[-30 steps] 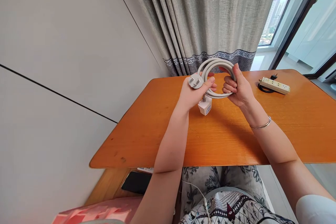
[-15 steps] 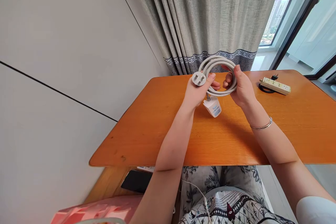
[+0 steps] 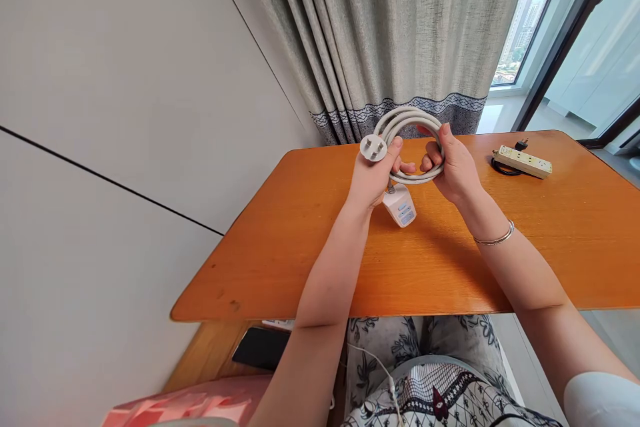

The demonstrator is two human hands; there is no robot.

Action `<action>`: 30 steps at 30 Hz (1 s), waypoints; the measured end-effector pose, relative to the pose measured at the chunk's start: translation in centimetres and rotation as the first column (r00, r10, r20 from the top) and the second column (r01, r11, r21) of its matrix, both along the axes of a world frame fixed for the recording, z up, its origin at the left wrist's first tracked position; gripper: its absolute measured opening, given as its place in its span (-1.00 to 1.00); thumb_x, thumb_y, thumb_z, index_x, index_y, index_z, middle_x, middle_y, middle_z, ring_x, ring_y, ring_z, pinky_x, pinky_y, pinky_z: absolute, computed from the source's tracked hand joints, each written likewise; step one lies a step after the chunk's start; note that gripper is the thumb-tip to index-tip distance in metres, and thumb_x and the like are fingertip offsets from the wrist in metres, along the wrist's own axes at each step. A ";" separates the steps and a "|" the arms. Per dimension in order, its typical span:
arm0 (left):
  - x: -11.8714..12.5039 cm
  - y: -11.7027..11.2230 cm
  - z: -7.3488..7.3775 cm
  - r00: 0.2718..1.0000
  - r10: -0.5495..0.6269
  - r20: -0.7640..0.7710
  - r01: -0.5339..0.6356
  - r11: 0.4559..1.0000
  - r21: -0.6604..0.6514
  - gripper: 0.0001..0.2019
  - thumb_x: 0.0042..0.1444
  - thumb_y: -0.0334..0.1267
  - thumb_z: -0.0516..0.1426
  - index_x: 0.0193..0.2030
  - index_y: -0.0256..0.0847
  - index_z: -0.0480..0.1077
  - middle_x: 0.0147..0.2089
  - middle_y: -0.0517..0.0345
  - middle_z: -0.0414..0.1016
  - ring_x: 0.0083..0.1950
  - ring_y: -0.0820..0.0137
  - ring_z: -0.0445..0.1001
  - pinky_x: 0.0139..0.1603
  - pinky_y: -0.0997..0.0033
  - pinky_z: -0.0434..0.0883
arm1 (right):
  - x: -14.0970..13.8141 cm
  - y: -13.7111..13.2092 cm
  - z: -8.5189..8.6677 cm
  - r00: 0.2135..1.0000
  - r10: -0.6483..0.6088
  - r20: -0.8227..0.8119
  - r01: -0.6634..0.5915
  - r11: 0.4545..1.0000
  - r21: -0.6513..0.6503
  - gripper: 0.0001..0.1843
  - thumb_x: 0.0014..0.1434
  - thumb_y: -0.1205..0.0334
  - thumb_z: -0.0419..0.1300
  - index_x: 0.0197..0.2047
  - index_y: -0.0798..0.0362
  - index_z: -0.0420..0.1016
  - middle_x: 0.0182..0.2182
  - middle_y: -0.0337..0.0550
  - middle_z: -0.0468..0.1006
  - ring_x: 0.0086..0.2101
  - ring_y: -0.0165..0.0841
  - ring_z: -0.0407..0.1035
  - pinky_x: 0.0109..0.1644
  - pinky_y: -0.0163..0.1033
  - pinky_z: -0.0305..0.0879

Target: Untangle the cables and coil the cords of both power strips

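Observation:
Both hands hold a coiled white cable (image 3: 406, 117) upright above the orange wooden table (image 3: 310, 247). My left hand (image 3: 371, 177) grips the coil's left side, with the round white plug (image 3: 373, 147) sticking out above its thumb. My right hand (image 3: 453, 170) closes on the coil's right side, fingers hooked through the loop. A small white socket block (image 3: 401, 205) hangs from the cable below the coil, just over the tabletop.
A beige power strip (image 3: 523, 162) with a black cord lies at the table's far right. Grey curtains (image 3: 400, 33) hang behind the table and a wall stands to the left. A black phone (image 3: 260, 347) lies below the table's near edge.
The coil has stayed in both hands with small shifts. The hanging socket block swung right and tilted, then settled back slightly left. The plug rose a little in my left hand.

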State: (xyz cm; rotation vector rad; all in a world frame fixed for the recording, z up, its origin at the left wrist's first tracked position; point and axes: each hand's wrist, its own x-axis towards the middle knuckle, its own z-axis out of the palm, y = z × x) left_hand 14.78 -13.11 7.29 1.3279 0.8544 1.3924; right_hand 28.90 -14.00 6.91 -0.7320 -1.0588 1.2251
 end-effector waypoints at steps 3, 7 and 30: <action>0.1 0.3 -0.2 0.999 0.052 0.001 -0.052 0.999 0.009 -0.48 -0.05 0.21 0.37 -0.44 -0.11 0.23 -0.68 0.42 0.19 -0.45 0.31 0.64 -0.39 0.39 0.56 | 0.0 0.3 -0.5 1.000 0.007 0.031 -0.008 1.000 0.021 -0.25 0.07 -0.48 0.22 0.07 -0.05 0.50 -0.54 -0.35 0.31 -0.38 -0.37 0.48 -0.36 -0.30 0.35; 0.3 0.4 -0.3 0.994 0.107 0.013 -0.107 0.994 0.019 -0.51 -0.04 0.20 0.36 -0.41 -0.11 0.26 -0.68 0.41 0.21 -0.43 0.30 0.65 -0.41 0.39 0.56 | 0.1 1.0 -1.5 0.998 0.013 0.065 -0.020 0.994 0.111 -0.20 0.05 -0.52 0.19 0.16 -0.14 0.42 -0.18 -0.15 0.56 -0.06 -0.23 0.51 -0.12 -0.16 0.47; -5.3 5.1 -0.8 0.852 0.515 0.094 -0.523 0.828 0.200 -0.53 0.04 0.18 0.28 -0.45 -0.09 0.19 -0.59 0.38 0.23 -0.41 0.39 0.63 -0.44 0.51 0.44 | 0.4 -2.2 0.1 0.095 -0.341 0.935 -0.207 0.912 0.354 -0.48 0.17 0.26 0.31 0.20 -0.03 0.40 0.05 0.02 0.54 -0.06 -0.09 0.48 -0.12 -0.11 0.36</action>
